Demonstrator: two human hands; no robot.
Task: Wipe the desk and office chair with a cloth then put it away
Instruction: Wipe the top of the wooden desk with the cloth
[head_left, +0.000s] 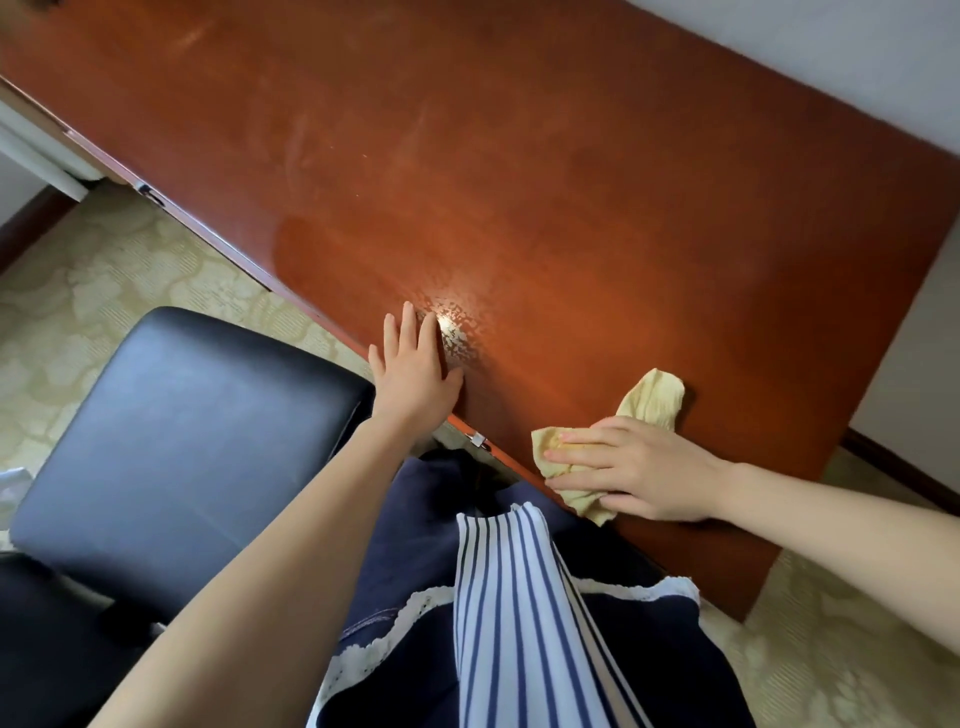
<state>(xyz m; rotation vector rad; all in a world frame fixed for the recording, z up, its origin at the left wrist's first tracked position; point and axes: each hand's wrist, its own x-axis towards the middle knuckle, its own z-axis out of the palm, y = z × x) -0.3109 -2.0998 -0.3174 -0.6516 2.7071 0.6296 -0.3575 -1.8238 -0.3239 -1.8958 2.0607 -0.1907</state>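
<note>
Head view, looking down over the reddish wooden counter (571, 182), and the wipe is on at the near edge. Right hand (639, 470) lies flat with its fingers straight and spread, pressing the yellow cloth (652, 402) onto the wood just inside that edge, one corner of the cloth poking out beyond the knuckles and another bit hanging over the lip. Left hand (415, 364) is open too, fingers together and straight, palm planted on the counter's front edge as a brace, holding nothing. Beside it sits the black office chair (182, 426), seat close to the counter and apparently untouched as yet. A damp, glossy patch shines just beyond the left fingertips, while the far half of the top shows pale dull smears, so the judgement is that the job is only partly done. To do this pass well, the right hand wants to keep the palm flat and the pressure even, so the cloth stays spread under it instead of bunching into a ball. Long overlapping strokes, worked from the near edge out towards the wall, should catch those hazy streaks; short scrubs would likely leave arcs. The overhanging bit of cloth could snag on the lip, so drawing it back onto the surface looks wise. The bracing hand will need to shift aside, since the spot beneath it goes unwiped otherwise.
</note>
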